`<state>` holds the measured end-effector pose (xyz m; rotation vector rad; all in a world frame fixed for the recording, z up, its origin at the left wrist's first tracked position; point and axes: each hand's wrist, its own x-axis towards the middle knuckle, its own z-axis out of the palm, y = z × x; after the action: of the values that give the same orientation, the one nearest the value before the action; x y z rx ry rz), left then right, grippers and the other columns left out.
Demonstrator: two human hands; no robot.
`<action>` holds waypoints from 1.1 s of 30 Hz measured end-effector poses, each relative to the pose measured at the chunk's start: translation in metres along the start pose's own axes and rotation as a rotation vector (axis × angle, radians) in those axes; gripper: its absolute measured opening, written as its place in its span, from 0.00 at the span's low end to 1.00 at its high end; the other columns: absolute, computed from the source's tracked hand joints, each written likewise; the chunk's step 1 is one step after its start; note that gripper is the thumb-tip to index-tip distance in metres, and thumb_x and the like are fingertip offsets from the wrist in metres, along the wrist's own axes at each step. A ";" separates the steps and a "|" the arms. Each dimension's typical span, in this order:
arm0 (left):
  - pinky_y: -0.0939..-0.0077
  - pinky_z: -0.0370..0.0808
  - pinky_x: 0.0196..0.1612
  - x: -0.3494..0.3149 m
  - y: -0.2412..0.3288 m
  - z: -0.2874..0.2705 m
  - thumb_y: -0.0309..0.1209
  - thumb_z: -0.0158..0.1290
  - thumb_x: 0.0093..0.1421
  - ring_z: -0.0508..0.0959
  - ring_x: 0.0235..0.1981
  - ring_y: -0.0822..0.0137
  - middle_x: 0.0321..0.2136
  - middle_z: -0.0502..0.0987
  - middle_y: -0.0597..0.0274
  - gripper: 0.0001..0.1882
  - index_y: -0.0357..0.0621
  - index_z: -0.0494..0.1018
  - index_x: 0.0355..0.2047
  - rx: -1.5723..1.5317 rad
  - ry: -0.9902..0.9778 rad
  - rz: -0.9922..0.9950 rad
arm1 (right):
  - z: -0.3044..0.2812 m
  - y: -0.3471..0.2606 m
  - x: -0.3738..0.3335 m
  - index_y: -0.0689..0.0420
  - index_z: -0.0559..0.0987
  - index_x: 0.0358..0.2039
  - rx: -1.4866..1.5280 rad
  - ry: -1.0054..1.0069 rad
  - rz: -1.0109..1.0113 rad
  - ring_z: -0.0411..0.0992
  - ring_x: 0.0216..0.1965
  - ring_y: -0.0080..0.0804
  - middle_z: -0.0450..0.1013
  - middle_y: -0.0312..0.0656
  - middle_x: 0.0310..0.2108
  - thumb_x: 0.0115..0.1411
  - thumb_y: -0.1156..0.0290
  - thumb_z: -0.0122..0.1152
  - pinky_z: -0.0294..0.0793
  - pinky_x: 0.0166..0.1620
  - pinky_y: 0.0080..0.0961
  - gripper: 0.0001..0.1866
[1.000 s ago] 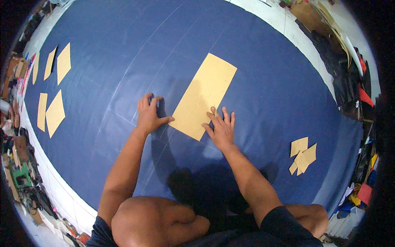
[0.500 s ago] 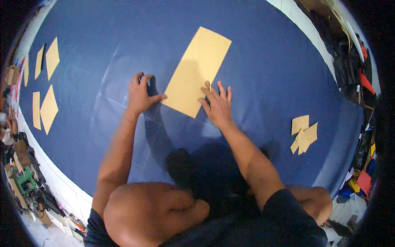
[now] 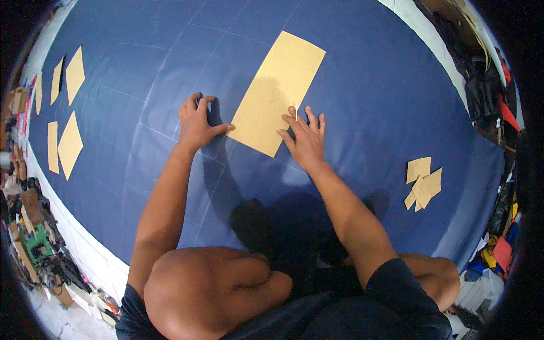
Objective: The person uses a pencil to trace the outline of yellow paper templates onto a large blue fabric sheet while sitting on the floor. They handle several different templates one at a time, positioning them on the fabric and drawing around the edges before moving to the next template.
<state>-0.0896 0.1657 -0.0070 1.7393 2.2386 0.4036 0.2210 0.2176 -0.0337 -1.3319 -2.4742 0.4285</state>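
Observation:
A large yellow rectangular card template [image 3: 277, 85] lies tilted on a dark blue sheet [image 3: 187, 62] marked with thin pale lines. My left hand [image 3: 196, 122] is at its lower left corner, the thumb touching the corner and the curled fingers standing apart over the blue sheet. By the lower right edge, my right hand [image 3: 306, 139] holds a thin pale stick-like marker [image 3: 296, 113] between its fingers, the other fingers spread. The marker's tip is too small to make out.
Several narrow and diamond-shaped yellow cards [image 3: 70, 146] lie at the far left. A small overlapping pile of yellow cards [image 3: 426, 187] rests at the right. Clutter with a green object [image 3: 37, 243] lines the left edge; dark bags and coloured scraps [image 3: 501, 252] line the right.
The whole view has shifted slightly, with the card and both hands a little higher and further right in the picture. Against the card, both hands keep about the same places.

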 end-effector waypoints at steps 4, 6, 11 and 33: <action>0.46 0.58 0.68 -0.001 -0.001 -0.002 0.54 0.77 0.37 0.60 0.66 0.39 0.64 0.62 0.40 0.49 0.53 0.71 0.60 -0.035 -0.016 -0.007 | 0.001 -0.001 0.000 0.44 0.78 0.59 -0.002 0.000 0.005 0.55 0.72 0.53 0.68 0.35 0.68 0.66 0.49 0.60 0.39 0.72 0.63 0.24; 0.46 0.58 0.68 -0.001 -0.001 -0.003 0.54 0.77 0.37 0.60 0.66 0.39 0.64 0.62 0.40 0.49 0.53 0.71 0.60 -0.031 -0.014 0.004 | 0.001 -0.002 0.001 0.44 0.78 0.59 -0.003 -0.014 0.012 0.55 0.72 0.53 0.67 0.35 0.68 0.66 0.49 0.60 0.38 0.73 0.63 0.24; 0.46 0.59 0.67 -0.001 -0.001 -0.003 0.55 0.77 0.37 0.60 0.65 0.39 0.63 0.62 0.40 0.50 0.52 0.72 0.59 -0.026 -0.011 -0.012 | 0.000 -0.004 0.000 0.45 0.77 0.59 -0.027 -0.009 0.005 0.55 0.72 0.51 0.68 0.33 0.67 0.66 0.49 0.60 0.40 0.73 0.59 0.24; 0.47 0.58 0.68 0.001 0.000 -0.003 0.53 0.78 0.35 0.59 0.66 0.39 0.62 0.63 0.41 0.50 0.51 0.72 0.59 -0.042 -0.011 -0.010 | -0.003 -0.004 0.003 0.44 0.78 0.58 -0.050 -0.027 0.015 0.57 0.70 0.53 0.68 0.34 0.67 0.66 0.48 0.60 0.43 0.72 0.65 0.24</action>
<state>-0.0910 0.1664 -0.0040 1.7054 2.2143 0.4348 0.2177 0.2185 -0.0288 -1.3740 -2.5144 0.3930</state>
